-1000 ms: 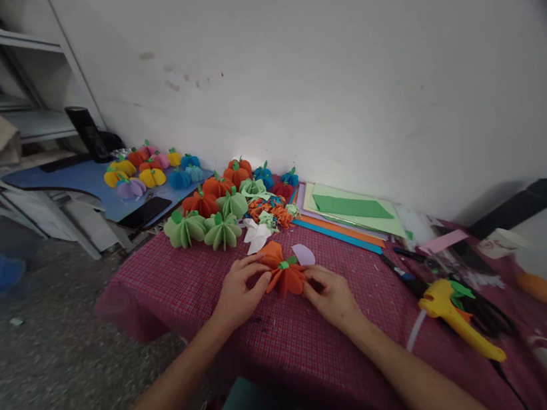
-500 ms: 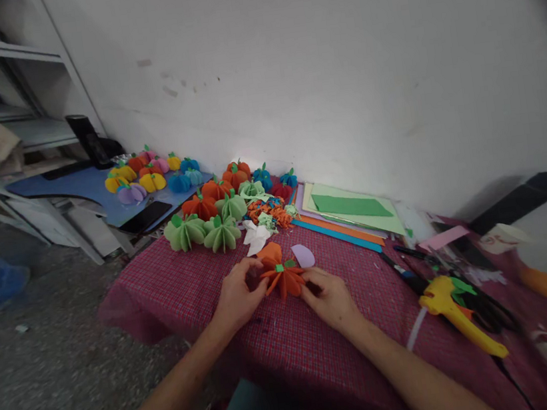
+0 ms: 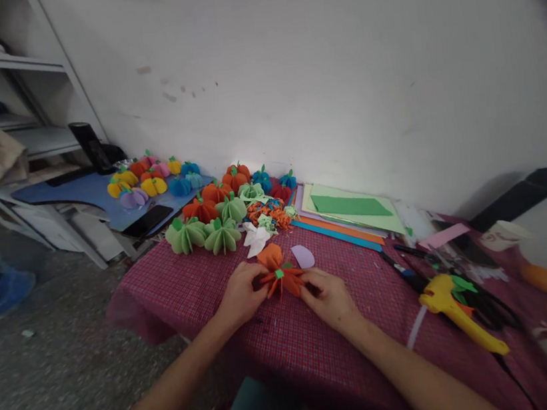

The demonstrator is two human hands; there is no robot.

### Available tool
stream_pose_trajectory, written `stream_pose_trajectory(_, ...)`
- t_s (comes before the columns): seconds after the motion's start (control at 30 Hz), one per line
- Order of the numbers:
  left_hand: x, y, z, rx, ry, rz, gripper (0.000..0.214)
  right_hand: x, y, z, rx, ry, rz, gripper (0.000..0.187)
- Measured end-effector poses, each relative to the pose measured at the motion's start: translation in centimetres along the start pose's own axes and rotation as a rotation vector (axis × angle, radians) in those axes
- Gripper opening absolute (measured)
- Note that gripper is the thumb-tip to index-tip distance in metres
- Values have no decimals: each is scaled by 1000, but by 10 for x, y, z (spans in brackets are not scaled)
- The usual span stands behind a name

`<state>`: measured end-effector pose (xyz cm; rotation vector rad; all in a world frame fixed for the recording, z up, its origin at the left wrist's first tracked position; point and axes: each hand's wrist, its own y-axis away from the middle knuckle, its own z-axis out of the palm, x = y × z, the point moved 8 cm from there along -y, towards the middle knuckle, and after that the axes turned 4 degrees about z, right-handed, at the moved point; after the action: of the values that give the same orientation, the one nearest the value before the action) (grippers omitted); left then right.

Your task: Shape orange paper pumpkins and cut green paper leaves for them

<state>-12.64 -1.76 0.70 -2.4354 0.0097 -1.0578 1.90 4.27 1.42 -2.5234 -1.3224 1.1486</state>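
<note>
An orange paper pumpkin (image 3: 283, 280) with a small green stem piece sits on the red checked tablecloth (image 3: 301, 336) between my hands. My left hand (image 3: 241, 295) pinches its left folds with curled fingers. My right hand (image 3: 330, 298) grips its right side, fingers closed on the paper. Just behind it lie another orange paper piece (image 3: 270, 255) and a lilac half-round cutout (image 3: 303, 255).
Green paper pumpkins (image 3: 201, 233), orange and blue ones and paper scraps crowd the table's back left. Coloured paper sheets (image 3: 350, 212) lie by the wall. A yellow glue gun (image 3: 457, 315) and scissors are at right. More pumpkins and a phone (image 3: 147, 219) rest on a blue board.
Both hands have kept working the orange pumpkin's folds, which now look more gathered. The view has shifted slightly; nothing else on the table moved.
</note>
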Motion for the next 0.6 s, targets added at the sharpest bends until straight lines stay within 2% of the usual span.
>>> stream_pose_trajectory(0.13, 5, -10, -6, -32, 10, 42, 10, -10, 4, -7, 23, 73, -50, 16)
stream_pose_trajectory(0.3, -3, -8, 5, -177, -38, 44, 12, -14, 8, 8, -145, 289, -57, 12)
stream_pose_trajectory(0.4, -8, -5, 8, -181, -32, 46, 15, -11, 8, 14, -203, 363, -48, 14)
stream_pose_trajectory(0.6, -12, -5, 9, -182, -20, 44, 13, -11, 8, 15, -206, 361, -72, 16)
